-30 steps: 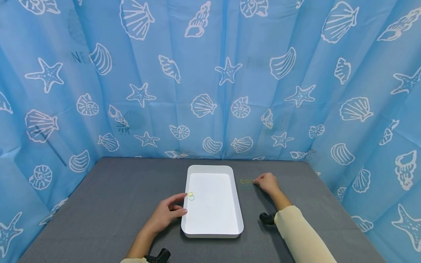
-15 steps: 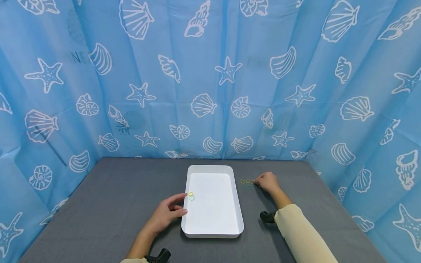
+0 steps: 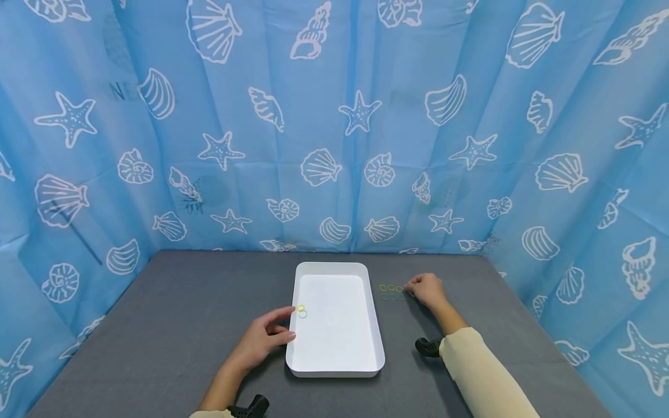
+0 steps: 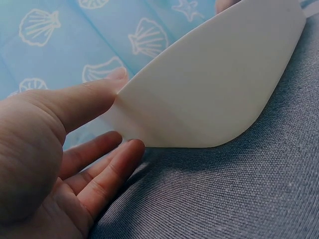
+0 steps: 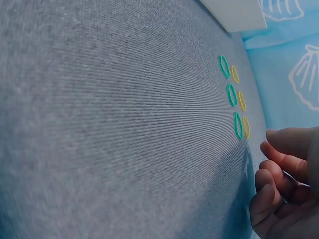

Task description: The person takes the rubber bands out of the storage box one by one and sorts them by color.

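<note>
Fingertips of my left hand (image 3: 263, 339) touch the left side of a white tray (image 3: 375, 325). In the left wrist view, one fingertip sits at the tray's rim and other fingers lie against its outer wall. Inside the tray, by that side, are a thin yellow ring (image 3: 300, 308) and a thin green ring (image 3: 302, 314). My right hand (image 3: 427, 289) hovers right of the tray with fingers loosely curled and nothing visible between them. Just beyond its fingertips, three yellow rings (image 5: 246, 128) lie in a row alongside three green rings (image 5: 239, 125), all like small rubber bands.
The tray stands on a grey cloth-covered table (image 3: 209, 302). A blue curtain (image 3: 334, 133) with white shell and starfish prints hangs behind the table and along both sides. Each wrist wears a black band (image 3: 428, 347).
My right hand has drawn slightly right, away from the nearest yellow ring. The left hand stays at the tray, and the head view has shifted a little.
</note>
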{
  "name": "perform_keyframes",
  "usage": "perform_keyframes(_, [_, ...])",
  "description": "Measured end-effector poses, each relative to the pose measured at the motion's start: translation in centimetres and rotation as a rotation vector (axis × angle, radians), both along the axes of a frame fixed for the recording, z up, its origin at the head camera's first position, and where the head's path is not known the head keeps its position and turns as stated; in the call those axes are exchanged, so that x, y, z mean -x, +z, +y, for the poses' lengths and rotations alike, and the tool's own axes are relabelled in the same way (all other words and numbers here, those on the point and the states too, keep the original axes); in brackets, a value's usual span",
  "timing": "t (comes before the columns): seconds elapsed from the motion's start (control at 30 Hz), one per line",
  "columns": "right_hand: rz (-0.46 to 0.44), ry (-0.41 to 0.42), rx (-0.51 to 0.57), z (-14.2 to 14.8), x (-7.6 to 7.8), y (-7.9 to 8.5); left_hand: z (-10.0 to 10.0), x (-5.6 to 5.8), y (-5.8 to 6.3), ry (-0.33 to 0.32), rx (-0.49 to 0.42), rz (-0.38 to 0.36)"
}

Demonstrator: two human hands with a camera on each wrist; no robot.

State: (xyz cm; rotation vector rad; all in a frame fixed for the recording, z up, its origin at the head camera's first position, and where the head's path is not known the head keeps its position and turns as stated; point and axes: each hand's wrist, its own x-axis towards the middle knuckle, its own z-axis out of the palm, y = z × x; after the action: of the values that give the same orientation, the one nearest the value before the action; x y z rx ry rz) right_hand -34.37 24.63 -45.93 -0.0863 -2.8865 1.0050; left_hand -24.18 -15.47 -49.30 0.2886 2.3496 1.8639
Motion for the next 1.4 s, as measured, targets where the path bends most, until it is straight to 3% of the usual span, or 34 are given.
perform_keyframes(0.37, [0.094,0.071,-0.006,-1.6,0.3,0.6,0.0,0.0,0.0,0.004,-0.004,-0.002])
perform_keyframes(0.77, [0.126,0.179,0.087,-5.6,0.6,1.7,-0.1,-0.2,0.1,-0.001,0.005,0.003])
perform_keyframes(1.4, [0.035,0.26,0.14,-10.0,1.0,2.4,-0.1,0.0,-0.1,-0.009,0.01,0.011])
